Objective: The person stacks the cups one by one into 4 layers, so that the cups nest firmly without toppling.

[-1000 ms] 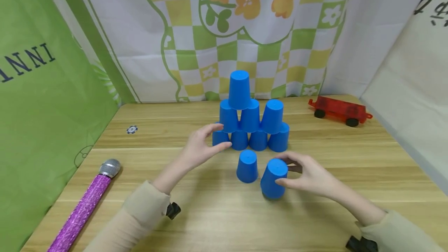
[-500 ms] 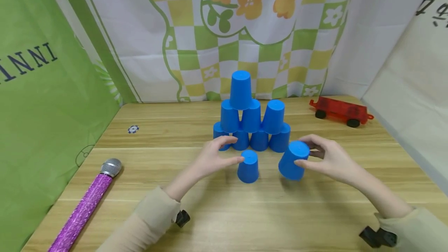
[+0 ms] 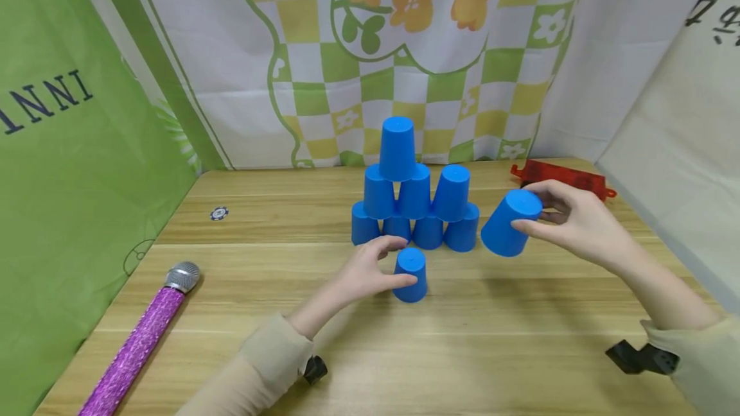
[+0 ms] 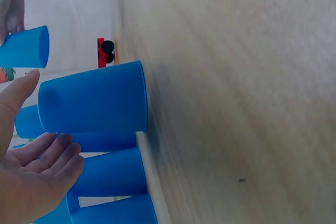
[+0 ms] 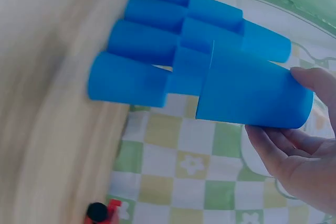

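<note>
My right hand (image 3: 584,223) pinches an upside-down blue cup (image 3: 507,226) near its closed end. That cup hangs above the table, tilted, to the right of the stack. On the table in front of the stack stands a single blue cup (image 3: 410,281), mouth down. Around its left side my left hand (image 3: 361,275) reaches with thumb and fingers spread. In the left wrist view the thumb (image 4: 23,90) and fingers lie on either side of this cup without a visible grip. Behind it rises a stack of blue cups (image 3: 415,192) in three levels, one cup on top.
A red toy wagon (image 3: 563,175) stands at the back right, partly behind my right hand. A microphone with a glittery purple handle (image 3: 139,342) lies at the left. A poker chip (image 3: 219,213) is on the wooden table (image 3: 277,210). Printed cloths hang around.
My right hand has lifted its cup off to the right and away from me. My left hand has moved from the stack's left end to the single front cup. The stack is unchanged.
</note>
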Available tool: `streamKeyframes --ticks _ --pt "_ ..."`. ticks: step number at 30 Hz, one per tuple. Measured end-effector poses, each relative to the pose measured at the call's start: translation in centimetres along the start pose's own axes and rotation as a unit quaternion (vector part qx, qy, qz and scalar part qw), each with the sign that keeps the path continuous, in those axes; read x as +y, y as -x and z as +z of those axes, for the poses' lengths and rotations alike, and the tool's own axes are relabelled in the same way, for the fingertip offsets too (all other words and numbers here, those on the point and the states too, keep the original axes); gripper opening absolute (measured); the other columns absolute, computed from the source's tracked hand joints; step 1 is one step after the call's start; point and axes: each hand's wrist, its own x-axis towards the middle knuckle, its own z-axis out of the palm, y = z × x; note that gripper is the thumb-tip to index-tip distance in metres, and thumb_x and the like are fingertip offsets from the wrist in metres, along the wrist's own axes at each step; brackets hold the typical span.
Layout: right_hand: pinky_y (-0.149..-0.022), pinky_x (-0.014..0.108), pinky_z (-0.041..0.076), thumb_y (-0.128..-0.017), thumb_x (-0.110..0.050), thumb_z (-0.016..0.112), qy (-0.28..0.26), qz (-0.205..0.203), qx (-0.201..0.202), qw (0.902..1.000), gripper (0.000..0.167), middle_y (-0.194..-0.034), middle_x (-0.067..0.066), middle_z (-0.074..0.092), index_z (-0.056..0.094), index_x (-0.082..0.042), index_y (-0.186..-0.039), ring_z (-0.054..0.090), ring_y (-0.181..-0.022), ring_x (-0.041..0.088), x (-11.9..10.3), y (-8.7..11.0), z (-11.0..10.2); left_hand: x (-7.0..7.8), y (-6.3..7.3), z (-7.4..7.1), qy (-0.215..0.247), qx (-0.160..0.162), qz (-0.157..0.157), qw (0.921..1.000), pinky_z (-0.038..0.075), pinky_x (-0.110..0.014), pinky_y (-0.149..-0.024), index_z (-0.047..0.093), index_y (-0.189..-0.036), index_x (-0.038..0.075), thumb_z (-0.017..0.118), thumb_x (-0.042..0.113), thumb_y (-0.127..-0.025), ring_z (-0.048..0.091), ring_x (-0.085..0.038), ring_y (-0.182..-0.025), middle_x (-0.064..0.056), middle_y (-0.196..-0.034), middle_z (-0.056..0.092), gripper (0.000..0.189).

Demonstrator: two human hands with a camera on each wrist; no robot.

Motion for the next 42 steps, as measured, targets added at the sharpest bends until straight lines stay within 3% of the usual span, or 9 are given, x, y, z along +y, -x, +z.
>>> streamKeyframes --ticks 3,6,13,17,21,24,28,31,42 --pt "-0.072 0.011 0.053 -0.083 -0.023 0.073 0.001 0.015 0.004 0.9999 0.051 -0.117 0.023 0.06 0.053 -0.001 -0.124 0.067 -0.096 0.019 -0.5 -0.9 -0.9 0.0 -0.1 0.3 0.003 -0.002 0.005 1.0 0.045 -0.043 -0.103 0.052 -0.129 0.005 0.076 0.026 -0.08 0.053 -0.025 -0.122 -0.01 -0.13 0.057 0.058" --pt "-0.069 0.0 0.045 -0.084 -0.025 0.071 -0.002 0.024 0.006 0.9997 0.053 -0.119 0.022 0.059 0.052 -0.001 -0.126 0.059 -0.091 -0.005 -1.0 -1.8 -1.6 -0.1 0.0 0.7 0.019 0.0 0.004 0.9998 0.046 -0.043 -0.102 0.052 -0.128 0.006 0.075 0.024 -0.08 0.055 -0.026 -0.121 -0.01 -0.128 0.058 0.056" --pt "-0.068 0.0 0.042 -0.085 -0.029 0.07 0.005 0.03 0.005 0.9995 0.055 -0.121 0.023 0.058 0.05 -0.002 -0.129 0.059 -0.108 0.036 -2.1 -3.6 -2.4 -0.4 -0.2 1.1 0.045 0.009 0.002 0.999 0.048 -0.043 -0.099 0.053 -0.124 0.004 0.075 0.018 -0.081 0.056 -0.027 -0.119 -0.012 -0.125 0.058 0.05" --pt "-0.069 -0.001 0.041 -0.085 -0.031 0.069 -0.005 0.033 0.004 0.9994 0.058 -0.124 0.022 0.056 0.049 -0.002 -0.13 0.061 -0.103 0.017 -3.0 -4.7 -2.8 -0.6 -0.3 1.2 0.055 0.011 -0.005 0.9984 0.05 -0.043 -0.097 0.054 -0.122 0.003 0.075 0.018 -0.081 0.058 -0.029 -0.117 -0.014 -0.123 0.059 0.048" --pt "-0.073 0.003 0.043 -0.085 -0.035 0.068 -0.008 0.033 -0.001 0.9994 0.061 -0.125 0.021 0.056 0.046 -0.002 -0.132 0.06 -0.104 0.016 -3.9 -5.8 -3.1 -0.8 -0.4 1.3 0.063 0.01 -0.017 0.9978 0.051 -0.041 -0.096 0.055 -0.121 0.004 0.075 0.02 -0.081 0.059 -0.029 -0.115 -0.012 -0.122 0.059 0.048" --pt "-0.081 0.016 0.05 -0.085 -0.039 0.067 -0.009 0.031 -0.003 0.9995 0.063 -0.127 0.02 0.056 0.046 -0.004 -0.133 0.057 -0.112 0.033 -4.7 -6.6 -3.2 -0.9 -0.4 1.5 0.068 0.013 -0.015 0.9975 0.051 -0.04 -0.095 0.055 -0.121 0.004 0.074 0.02 -0.081 0.059 -0.029 -0.115 -0.013 -0.122 0.059 0.047" --pt "-0.092 0.046 0.051 -0.085 -0.04 0.067 -0.025 0.023 -0.002 0.9994 0.064 -0.127 0.021 0.055 0.046 -0.003 -0.133 0.056 -0.114 0.037 -5.5 -7.7 -2.8 -1.0 -0.3 1.6 0.076 0.019 -0.014 0.9968 0.051 -0.041 -0.095 0.054 -0.122 0.004 0.074 0.02 -0.082 0.059 -0.029 -0.115 -0.013 -0.122 0.059 0.048" --pt "-0.095 0.054 0.046 -0.086 -0.04 0.066 -0.034 0.015 -0.003 0.9993 0.064 -0.126 0.021 0.055 0.046 -0.002 -0.133 0.055 -0.114 0.037 -6.0 -8.4 -2.4 -1.0 -0.2 1.7 0.081 0.024 -0.019 0.9963 0.051 -0.041 -0.096 0.054 -0.122 0.005 0.074 0.02 -0.081 0.06 -0.028 -0.114 -0.011 -0.122 0.059 0.048" --pt "-0.094 0.051 0.048 -0.086 -0.037 0.066 -0.04 -0.008 -0.018 0.999 0.06 -0.122 0.02 0.057 0.048 -0.002 -0.131 0.055 -0.112 0.035 -7.0 -10.4 -0.8 -0.9 0.5 1.3 0.083 0.037 -0.007 0.9958 0.052 -0.041 -0.094 0.057 -0.117 0.006 0.075 0.023 -0.081 0.06 -0.025 -0.11 -0.01 -0.117 0.061 0.044"
